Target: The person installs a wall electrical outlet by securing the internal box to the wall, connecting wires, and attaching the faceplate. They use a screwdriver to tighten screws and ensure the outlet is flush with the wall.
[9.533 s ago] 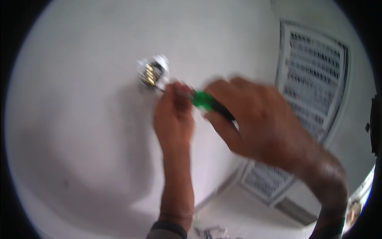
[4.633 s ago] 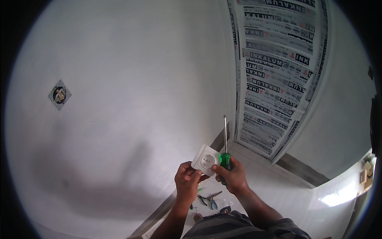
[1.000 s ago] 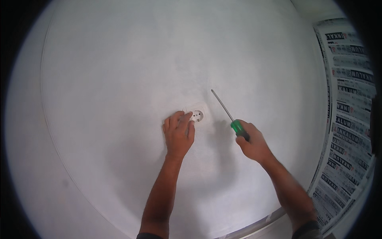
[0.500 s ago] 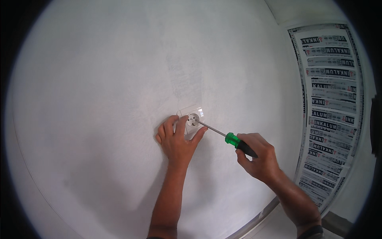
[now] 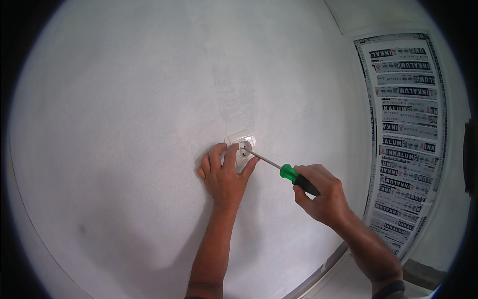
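Observation:
A white wall socket [image 5: 245, 148] with a round recess and a squarish cover sits against the pale wall. Around its left and lower edges curl the fingers and thumb of my left hand [image 5: 224, 177], gripping the cover. My right hand [image 5: 321, 194] is wrapped round the handle of a screwdriver [image 5: 289, 173], green and black with a long metal shaft. The shaft slants up to the left, and its tip reaches into the middle of the recess. What the tip touches is too small to make out. My left fingers hide part of the cover.
The pale wall [image 5: 124, 124] fills most of the view. To the right stands a tall frame [image 5: 406, 119] covered with strips of printed protective film. A dark skirting edge [image 5: 326, 269] and a bit of light floor [image 5: 338, 284] show at the lower right.
The view has shifted slightly, so the frame at the right appears a little further left. Both hands keep their grip, and the screwdriver tip stays in the socket's recess.

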Tool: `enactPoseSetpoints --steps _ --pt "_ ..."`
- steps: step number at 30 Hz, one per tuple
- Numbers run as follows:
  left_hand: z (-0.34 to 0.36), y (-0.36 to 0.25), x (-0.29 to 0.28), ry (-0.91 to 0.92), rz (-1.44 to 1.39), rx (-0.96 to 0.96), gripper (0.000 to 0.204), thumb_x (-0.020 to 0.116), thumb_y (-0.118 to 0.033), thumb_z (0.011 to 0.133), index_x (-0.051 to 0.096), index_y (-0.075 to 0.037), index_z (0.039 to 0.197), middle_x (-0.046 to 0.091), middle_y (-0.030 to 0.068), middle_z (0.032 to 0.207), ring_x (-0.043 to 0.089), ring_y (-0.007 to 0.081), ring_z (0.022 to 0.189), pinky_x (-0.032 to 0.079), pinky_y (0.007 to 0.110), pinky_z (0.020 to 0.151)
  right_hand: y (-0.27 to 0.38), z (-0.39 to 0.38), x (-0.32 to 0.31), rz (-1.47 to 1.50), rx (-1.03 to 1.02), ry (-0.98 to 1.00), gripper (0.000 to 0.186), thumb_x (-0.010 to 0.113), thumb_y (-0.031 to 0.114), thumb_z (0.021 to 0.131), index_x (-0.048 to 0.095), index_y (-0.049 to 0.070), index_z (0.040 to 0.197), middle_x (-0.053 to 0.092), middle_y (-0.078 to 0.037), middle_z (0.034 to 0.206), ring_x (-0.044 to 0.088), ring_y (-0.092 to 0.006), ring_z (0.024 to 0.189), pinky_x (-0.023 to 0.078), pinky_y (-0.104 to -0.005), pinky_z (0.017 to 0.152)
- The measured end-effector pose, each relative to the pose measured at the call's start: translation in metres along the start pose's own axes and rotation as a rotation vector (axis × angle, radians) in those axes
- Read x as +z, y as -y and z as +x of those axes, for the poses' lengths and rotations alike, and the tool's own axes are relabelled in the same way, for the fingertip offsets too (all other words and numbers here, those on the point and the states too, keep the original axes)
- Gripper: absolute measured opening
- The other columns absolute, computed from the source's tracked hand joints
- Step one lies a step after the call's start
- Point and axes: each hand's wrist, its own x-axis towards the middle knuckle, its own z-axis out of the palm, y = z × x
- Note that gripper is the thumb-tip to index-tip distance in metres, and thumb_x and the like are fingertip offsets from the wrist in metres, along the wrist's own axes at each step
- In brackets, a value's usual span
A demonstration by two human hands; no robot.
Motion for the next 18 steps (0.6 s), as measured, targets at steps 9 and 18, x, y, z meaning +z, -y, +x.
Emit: enactPoseSetpoints --steps 9,18 --pt "0.0 0.0 -0.002 0.005 -0.018 -0.003 0.058 0.091 -0.054 0.075 0.075 -0.017 0.117 0.061 0.0031 0.124 0.05 0.0248 0.118 0.034 0.044 0.093 0.004 0.003 -0.002 -0.015 -0.016 0.018 0.04 0.078 0.0 0.086 0.068 0.002 0.125 0.069 -0.014 0.109 0.077 -0.0252 0.09 0.066 -0.0344 0.078" --pt "-0.002 -0.001 0.001 0.015 -0.034 -0.035 0.056 0.091 -0.053 0.076 0.077 -0.017 0.116 0.059 0.0033 0.123 0.048 0.0253 0.121 0.035 0.047 0.098 0.027 0.018 -0.021 -0.279 -0.172 0.151 0.039 0.077 -0.002 0.086 0.07 0.005 0.123 0.065 -0.012 0.106 0.067 -0.022 0.086 0.062 -0.0333 0.071"
